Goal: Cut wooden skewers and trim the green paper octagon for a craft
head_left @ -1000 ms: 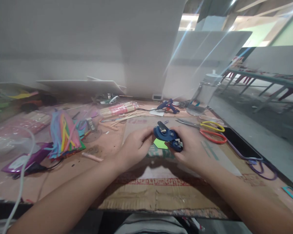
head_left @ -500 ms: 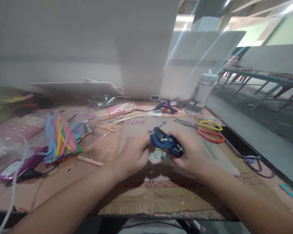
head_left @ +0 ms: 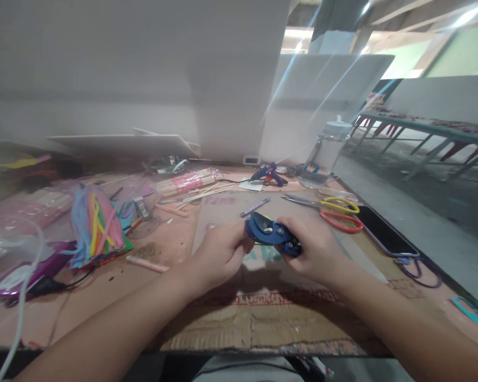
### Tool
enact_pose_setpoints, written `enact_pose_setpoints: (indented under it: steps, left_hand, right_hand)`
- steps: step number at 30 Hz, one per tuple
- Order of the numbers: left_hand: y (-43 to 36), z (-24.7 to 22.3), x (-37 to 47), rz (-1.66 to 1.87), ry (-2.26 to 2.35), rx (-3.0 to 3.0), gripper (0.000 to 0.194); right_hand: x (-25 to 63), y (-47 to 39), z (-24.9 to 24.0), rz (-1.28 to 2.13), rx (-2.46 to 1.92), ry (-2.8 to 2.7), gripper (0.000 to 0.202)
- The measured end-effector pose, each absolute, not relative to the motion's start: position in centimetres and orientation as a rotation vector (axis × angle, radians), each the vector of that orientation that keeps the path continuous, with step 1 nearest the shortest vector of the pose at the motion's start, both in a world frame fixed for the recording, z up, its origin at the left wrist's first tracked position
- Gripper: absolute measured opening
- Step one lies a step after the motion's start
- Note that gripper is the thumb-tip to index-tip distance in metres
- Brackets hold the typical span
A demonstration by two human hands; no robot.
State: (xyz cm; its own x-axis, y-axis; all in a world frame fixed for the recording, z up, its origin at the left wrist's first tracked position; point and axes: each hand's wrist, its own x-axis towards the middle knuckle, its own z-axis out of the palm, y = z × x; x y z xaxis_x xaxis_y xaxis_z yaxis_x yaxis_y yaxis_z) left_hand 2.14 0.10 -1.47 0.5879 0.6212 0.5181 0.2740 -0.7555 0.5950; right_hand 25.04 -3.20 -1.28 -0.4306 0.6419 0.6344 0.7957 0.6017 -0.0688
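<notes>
Over the cardboard (head_left: 219, 331), my right hand (head_left: 316, 246) is wrapped round the handles of a dark blue hand cutter (head_left: 263, 232). This cutter has a broad curved jaw and a dark blade. My left hand (head_left: 221, 253) is closed right at the jaw end, its fingertips against or just behind the tool; what they pinch is hidden. A small pale tip (head_left: 268, 230) shows between the jaw and the blade, and a yellow-green edge peeps out behind them. Just beyond the cutter lies a purple pen (head_left: 255, 207) on a pale sheet (head_left: 207, 223) with green lettering.
Scissors (head_left: 340, 215) with yellow and red handles and a phone (head_left: 386, 232) lie to the right. Farther back are a blue glue gun (head_left: 269, 174), a clear bottle (head_left: 327, 154) and thin wooden sticks (head_left: 203, 195). Colourful fuzzy strips (head_left: 97, 225) and a purple device (head_left: 32, 270) occupy the left.
The cutter has tilted slightly, with more yellow-green showing behind its blade. Both hands stay closed in nearly the same place. The view has shifted a little to the right.
</notes>
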Motion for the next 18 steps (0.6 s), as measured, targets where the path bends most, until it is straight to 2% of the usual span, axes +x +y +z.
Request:
enact_pose_setpoints:
  steps: [8, 18]
  left_hand:
    - [0.4, -1.9, 2.3, 1.01, 0.732, 2.428, 0.017]
    - [-0.2, -1.2, 2.6, 0.96, 0.73, 2.551, 0.017]
  right_hand:
    - [25.6, -2.8, -1.7, -0.387, -1.094, -2.22, 0.037]
    - [24.3, -2.7, -0.9, -0.259, -1.109, -2.152, 0.039]
